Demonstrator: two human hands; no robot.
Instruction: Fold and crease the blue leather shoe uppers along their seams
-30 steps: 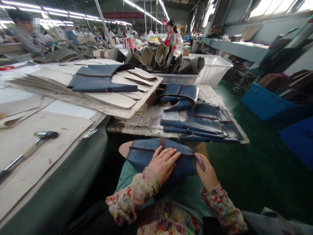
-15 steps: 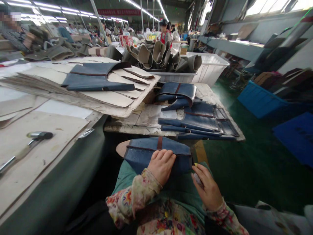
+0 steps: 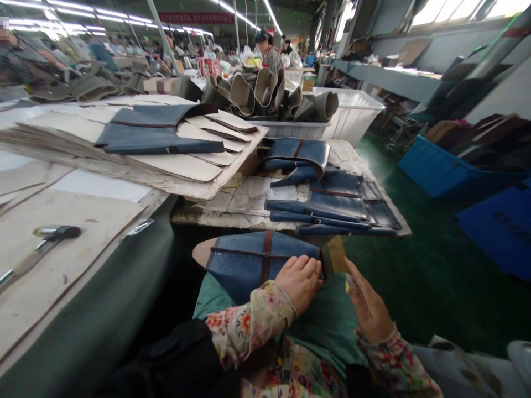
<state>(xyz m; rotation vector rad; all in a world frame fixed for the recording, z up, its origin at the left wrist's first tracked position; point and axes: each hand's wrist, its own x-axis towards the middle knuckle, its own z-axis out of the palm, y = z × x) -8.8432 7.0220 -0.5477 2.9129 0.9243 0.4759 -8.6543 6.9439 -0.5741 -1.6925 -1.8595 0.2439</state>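
Note:
Across my lap lies a blue leather piece (image 3: 236, 260) with brown strips crossing on it and a tan, rounded tip at its left end; it looks stretched over a form. My left hand (image 3: 301, 282) presses on its right end, fingers together and curled over the edge. To the right, apart from the leather, my right hand (image 3: 369, 304) is closed around a small tool (image 3: 349, 283) with yellow and grey parts. Most of that tool is hidden by the fingers, so its kind does not show.
More blue leather pieces (image 3: 332, 193) lie on the low table ahead, and another blue piece (image 3: 145, 130) rests on stacked pale sheets (image 3: 58, 127). A hammer (image 3: 56, 232) lies on the left bench. Blue crates (image 3: 431, 168) stand at right; a person in a red apron is beyond the bins.
My left hand has slid rightward from the middle of the blue leather piece to its right end. My right hand has pulled away from that end, still holding the small tool.

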